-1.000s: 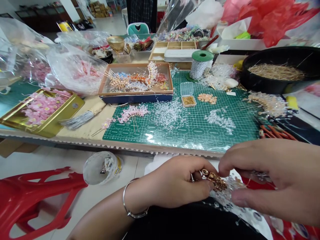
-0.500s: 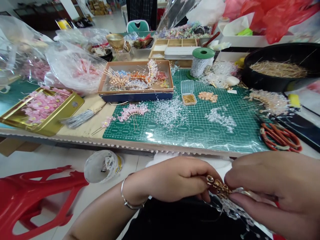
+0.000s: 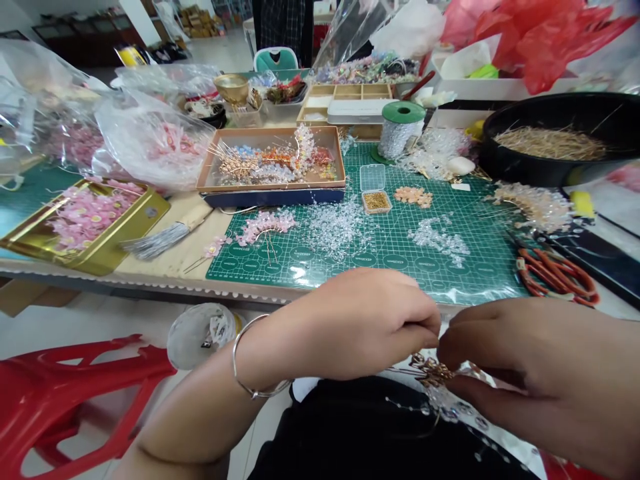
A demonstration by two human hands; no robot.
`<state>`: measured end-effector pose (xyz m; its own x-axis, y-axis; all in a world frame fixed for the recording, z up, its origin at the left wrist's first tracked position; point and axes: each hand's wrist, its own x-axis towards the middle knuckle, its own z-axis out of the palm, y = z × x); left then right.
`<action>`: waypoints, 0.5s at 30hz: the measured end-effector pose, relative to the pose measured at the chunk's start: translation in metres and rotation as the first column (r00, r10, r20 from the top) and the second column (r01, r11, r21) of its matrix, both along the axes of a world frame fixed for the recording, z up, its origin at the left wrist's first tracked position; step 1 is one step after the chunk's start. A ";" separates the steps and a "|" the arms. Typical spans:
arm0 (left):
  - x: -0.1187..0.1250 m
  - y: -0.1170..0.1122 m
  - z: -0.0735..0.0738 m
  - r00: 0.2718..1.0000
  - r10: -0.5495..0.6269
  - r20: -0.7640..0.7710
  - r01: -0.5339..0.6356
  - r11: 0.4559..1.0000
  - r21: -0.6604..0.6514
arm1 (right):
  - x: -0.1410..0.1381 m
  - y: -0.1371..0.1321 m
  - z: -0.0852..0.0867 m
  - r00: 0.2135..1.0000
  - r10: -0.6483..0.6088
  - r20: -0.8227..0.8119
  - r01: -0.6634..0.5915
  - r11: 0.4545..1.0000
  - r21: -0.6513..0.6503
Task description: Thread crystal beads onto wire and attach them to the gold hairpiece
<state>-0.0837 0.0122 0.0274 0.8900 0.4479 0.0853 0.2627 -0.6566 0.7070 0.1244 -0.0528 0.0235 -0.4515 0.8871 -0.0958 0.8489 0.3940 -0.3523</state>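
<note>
I see the right hand (image 3: 545, 377) pinching a gold-and-clear beaded ornament (image 3: 431, 371), the left hand (image 3: 363, 323) curled just beside it; beyond, clear beads (image 3: 334, 230) lie scattered on a green cutting mat (image 3: 493, 263).

1. This is a craft workshop for beaded ornaments, as its crowded table (image 3: 170, 267) shows.
2. On a gridded green mat (image 3: 390, 230), loose clear beads (image 3: 337, 230) lie in heaps near a pink spray (image 3: 267, 227).
3. Red-handled tools (image 3: 557, 275) lie at the right.
4. Supplies crowd round: a spool (image 3: 401, 137), bundled wires (image 3: 160, 243), pink flowers (image 3: 93, 213) in a tin (image 3: 125, 240), a divided tray (image 3: 349, 91), a basin (image 3: 560, 172) of thin straw-coloured strands (image 3: 550, 143).
5. Beyond, a tiled floor (image 3: 215, 50) and piled cartons (image 3: 197, 20) look more like work premises than a home.
</note>
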 end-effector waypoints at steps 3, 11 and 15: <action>0.000 -0.001 0.009 0.999 -0.010 -0.034 0.014 0.991 0.134 | 0.000 0.000 0.002 0.988 0.094 0.120 -0.090 0.995 -0.041; 0.008 -0.037 0.013 0.991 0.083 0.108 -0.130 0.807 0.577 | 0.011 0.012 0.004 0.997 0.063 0.039 -0.066 0.994 0.088; 0.003 -0.050 -0.002 0.951 0.208 0.227 -0.303 0.762 0.572 | 0.019 0.013 0.005 0.997 0.035 0.067 -0.045 0.989 0.143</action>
<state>-0.0805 -0.0382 0.0252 0.7064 0.4740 0.5256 0.4108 -0.8793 0.2409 0.1433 -0.0394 0.0280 -0.4840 0.8750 0.0020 0.8505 0.4710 -0.2343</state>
